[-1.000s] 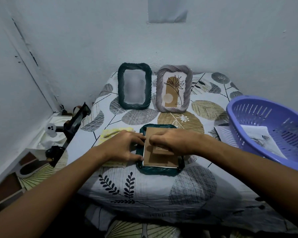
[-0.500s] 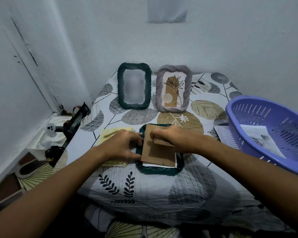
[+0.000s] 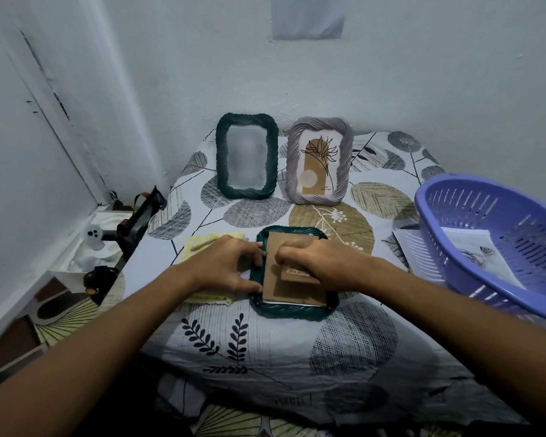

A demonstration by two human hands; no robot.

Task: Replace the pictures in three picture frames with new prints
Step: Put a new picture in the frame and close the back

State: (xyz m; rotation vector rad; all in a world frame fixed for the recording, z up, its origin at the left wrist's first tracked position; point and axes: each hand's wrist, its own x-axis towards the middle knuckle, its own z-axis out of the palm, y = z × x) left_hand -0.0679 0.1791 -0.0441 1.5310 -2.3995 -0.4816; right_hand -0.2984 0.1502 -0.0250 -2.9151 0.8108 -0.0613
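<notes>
While the face-down green frame (image 3: 293,307) lies at the worktop's (image 3: 265,351) near edge, the left hand (image 3: 230,268) grips its left rim and the right hand (image 3: 320,258) pinches the cardboard backing (image 3: 292,283): light, bendable, probably best lifted by its edge. Room is tight, with the basket (image 3: 498,241) close on the right.

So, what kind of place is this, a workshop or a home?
Probably a home, likely a bedroom corner. The work surface is covered with a leaf-print sheet, plain painted walls meet close behind it, and a purple laundry-style basket sits on the right. No workshop tools show.
</notes>
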